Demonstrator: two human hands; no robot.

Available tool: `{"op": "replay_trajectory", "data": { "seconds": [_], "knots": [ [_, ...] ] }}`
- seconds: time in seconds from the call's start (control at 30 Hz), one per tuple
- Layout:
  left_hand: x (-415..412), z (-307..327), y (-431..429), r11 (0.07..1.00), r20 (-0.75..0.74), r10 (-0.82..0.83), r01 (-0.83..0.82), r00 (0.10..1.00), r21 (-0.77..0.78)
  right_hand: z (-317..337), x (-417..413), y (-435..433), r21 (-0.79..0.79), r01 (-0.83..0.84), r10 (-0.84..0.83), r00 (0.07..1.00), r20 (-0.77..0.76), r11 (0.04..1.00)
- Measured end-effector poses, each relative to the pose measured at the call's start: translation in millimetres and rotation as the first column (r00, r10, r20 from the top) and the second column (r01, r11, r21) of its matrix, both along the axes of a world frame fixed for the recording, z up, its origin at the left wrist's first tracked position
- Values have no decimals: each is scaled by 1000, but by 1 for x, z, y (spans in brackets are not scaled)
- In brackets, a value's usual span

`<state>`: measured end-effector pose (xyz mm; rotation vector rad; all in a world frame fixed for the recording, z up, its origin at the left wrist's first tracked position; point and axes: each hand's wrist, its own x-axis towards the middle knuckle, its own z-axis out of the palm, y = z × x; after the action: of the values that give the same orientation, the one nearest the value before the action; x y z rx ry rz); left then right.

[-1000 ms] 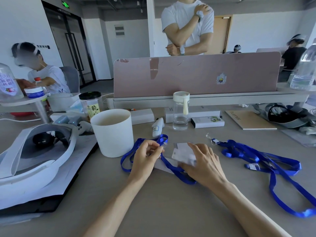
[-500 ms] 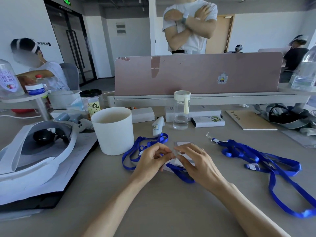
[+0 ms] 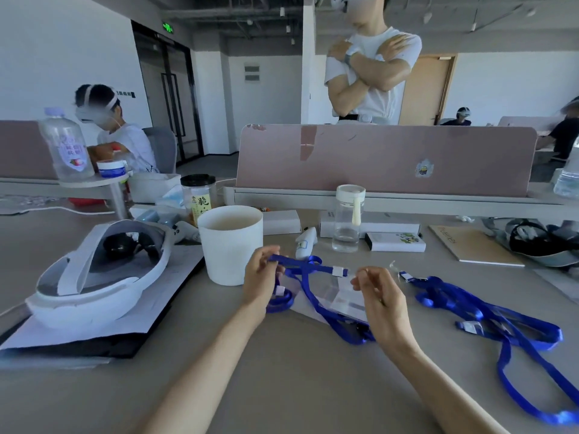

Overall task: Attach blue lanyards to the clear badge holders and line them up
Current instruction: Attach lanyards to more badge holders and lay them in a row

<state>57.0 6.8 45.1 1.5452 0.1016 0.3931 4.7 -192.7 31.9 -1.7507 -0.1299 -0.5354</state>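
Observation:
A blue lanyard (image 3: 308, 267) with a white clasp is stretched between my hands just above the table. My left hand (image 3: 261, 277) pinches its strap at the left end. My right hand (image 3: 380, 297) pinches the clear clip end at the right. Under them lie clear badge holders (image 3: 346, 300) on the table, partly covered by my right hand and the lanyard's hanging loop. A tangle of more blue lanyards (image 3: 488, 321) lies to the right, trailing toward the table's right edge.
A white cup (image 3: 230, 244) stands just left of my left hand. A white headset (image 3: 97, 274) rests on papers at the left. A clear bottle (image 3: 347, 219), small boxes, a notebook (image 3: 473, 245) and a pink divider (image 3: 382, 161) sit behind. People are beyond the desk.
My hands have lifted off the table and moved apart, pulling the lanyard's end taut between them. The camera view has tilted upward.

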Motion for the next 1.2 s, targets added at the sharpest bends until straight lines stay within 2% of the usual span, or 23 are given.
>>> {"op": "replay_trajectory", "data": {
  "seconds": [0.07,0.1,0.17,0.23,0.33,0.43,0.53,0.67,0.8,0.87,1.0,1.2],
  "knots": [
    [5,13,5,951,-82,-30,3,996,-310,0,-4,5,-6,-66,66,998,4,998],
    [7,20,8,915,-97,-69,24,993,-402,0,-6,7,-16,-96,96,995,-2,995],
    [8,31,15,871,-98,-145,80,985,-485,0,-6,11,-43,-143,142,990,-23,989],
    [6,43,21,853,-71,-200,138,977,-503,1,-2,14,-66,-186,182,981,-61,980],
    [5,63,29,872,-56,-246,196,968,-449,10,5,24,-110,-284,274,957,-97,953],
    [2,87,31,920,-83,-291,255,953,-298,25,9,42,-153,-368,354,928,-116,917],
    [-2,98,31,926,-39,-347,335,937,-175,37,16,61,-248,-397,382,918,-109,884],
    [-3,109,36,915,22,-383,382,924,-128,48,23,78,-223,-415,397,910,-122,882],
    [-6,121,41,885,58,-438,442,897,-147,53,28,85,-248,-444,419,896,-150,861],
    [-8,129,39,867,84,-459,467,884,-174,59,28,88,-186,-472,445,880,-169,862],
    [-7,145,36,879,112,-423,437,899,-191,70,30,87,-182,-443,424,896,-133,878],
    [4,144,39,937,113,-335,343,936,-64,70,31,67,-277,-299,304,952,-28,913]
  ]
}}
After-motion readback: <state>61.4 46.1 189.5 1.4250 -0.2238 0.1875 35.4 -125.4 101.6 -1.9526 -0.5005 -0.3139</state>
